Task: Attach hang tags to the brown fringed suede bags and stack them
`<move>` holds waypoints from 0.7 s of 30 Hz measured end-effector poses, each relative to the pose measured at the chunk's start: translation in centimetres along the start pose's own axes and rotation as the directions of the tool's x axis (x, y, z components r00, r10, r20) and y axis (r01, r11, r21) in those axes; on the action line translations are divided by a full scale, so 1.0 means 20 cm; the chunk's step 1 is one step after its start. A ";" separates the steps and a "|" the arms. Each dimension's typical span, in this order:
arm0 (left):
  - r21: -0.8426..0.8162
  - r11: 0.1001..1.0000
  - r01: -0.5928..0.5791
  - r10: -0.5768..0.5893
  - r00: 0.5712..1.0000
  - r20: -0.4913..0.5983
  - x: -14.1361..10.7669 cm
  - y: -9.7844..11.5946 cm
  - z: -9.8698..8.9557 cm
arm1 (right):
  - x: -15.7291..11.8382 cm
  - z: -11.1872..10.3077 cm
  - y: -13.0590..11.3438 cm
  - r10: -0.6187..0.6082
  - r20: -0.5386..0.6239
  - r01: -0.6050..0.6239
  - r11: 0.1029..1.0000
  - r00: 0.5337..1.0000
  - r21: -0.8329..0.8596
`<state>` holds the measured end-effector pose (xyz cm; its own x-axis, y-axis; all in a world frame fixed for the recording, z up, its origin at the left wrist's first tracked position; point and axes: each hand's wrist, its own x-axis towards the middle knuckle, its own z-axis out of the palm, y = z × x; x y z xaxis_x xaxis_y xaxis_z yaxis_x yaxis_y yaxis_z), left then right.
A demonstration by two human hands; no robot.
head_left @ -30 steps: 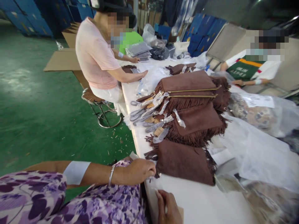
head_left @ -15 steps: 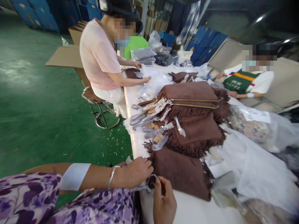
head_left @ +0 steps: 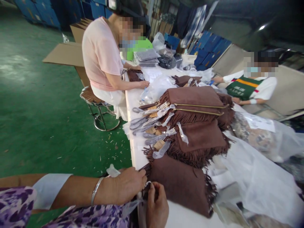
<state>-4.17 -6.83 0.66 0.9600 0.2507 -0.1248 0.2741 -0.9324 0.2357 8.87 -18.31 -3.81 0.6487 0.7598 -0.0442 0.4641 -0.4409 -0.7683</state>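
Observation:
A brown fringed bag (head_left: 178, 182) lies flat at the table's near edge. At its left corner, my left hand (head_left: 129, 185) has its fingers curled down on the bag's dark fringed end. Just below, my right hand (head_left: 156, 207) pinches a thin whitish strip (head_left: 148, 183) between thumb and forefinger. What lies under the left fingers is mostly hidden. A piece of translucent wrap (head_left: 130, 207) hangs below the left hand, and another piece (head_left: 113, 171) sticks up behind it. Beyond stands a stack of similar brown bags (head_left: 194, 96) with gold zips, wrapped straps and tan tags.
A co-worker in a pink top (head_left: 102, 53) stands at the table's left side; another in a green and white top (head_left: 247, 87) is across at right. Plastic bags (head_left: 258, 177) cover the right side. A stool (head_left: 101, 110) and an open carton (head_left: 64, 55) stand left.
Both my hands have shifted left and slightly down in view, staying close together at the bag's corner. The whitish loop by the right hand now looks like a thin strip.

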 end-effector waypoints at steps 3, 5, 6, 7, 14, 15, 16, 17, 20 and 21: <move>-0.093 0.991 0.095 -0.091 0.995 0.049 -0.01 0.00 -0.01 | -0.01 0.01 0.01 0.031 -0.025 -0.030 0.999 0.999 0.039; -0.195 0.961 0.196 -0.184 0.980 0.078 -0.01 0.00 -0.02 | -0.01 0.01 0.00 0.052 -0.012 -0.051 0.997 0.999 0.063; -0.262 0.933 0.246 -0.229 0.969 0.097 0.00 0.00 -0.02 | -0.01 0.01 0.00 0.069 -0.007 -0.069 0.995 0.998 0.074; -0.345 0.888 0.305 -0.272 0.952 0.142 0.00 -0.01 -0.03 | -0.01 0.00 0.00 0.089 -0.003 -0.088 0.992 0.996 0.086; -0.830 0.051 0.556 -0.026 0.831 0.556 0.05 -0.10 -0.06 | -0.01 -0.03 -0.03 0.171 -0.024 -0.161 0.960 0.985 0.227; -0.830 -0.039 0.556 0.015 0.831 0.556 0.06 -0.10 -0.06 | -0.01 -0.04 -0.04 0.185 -0.030 -0.175 0.961 0.982 0.213; -0.821 -0.116 0.559 0.050 0.829 0.557 0.06 -0.11 -0.05 | -0.01 -0.05 -0.05 0.195 -0.040 -0.184 0.964 0.980 0.192; -0.807 -0.180 0.562 0.078 0.826 0.558 0.06 -0.11 -0.04 | -0.02 -0.05 -0.05 0.199 -0.052 -0.188 0.967 0.979 0.171; -0.786 -0.286 0.548 0.081 0.831 0.550 0.06 -0.11 -0.02 | -0.02 -0.06 -0.07 0.185 -0.082 -0.171 0.973 0.979 0.157; -0.786 -0.292 0.545 0.051 0.830 0.556 0.06 -0.11 -0.01 | -0.03 -0.06 -0.07 0.176 -0.088 -0.161 0.974 0.980 0.161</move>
<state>-3.69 -4.41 0.20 0.7788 0.0156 -0.6271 0.4876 0.6139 0.6208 8.65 -18.68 -1.96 0.7706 0.6254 -0.1228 0.2506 -0.4745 -0.8438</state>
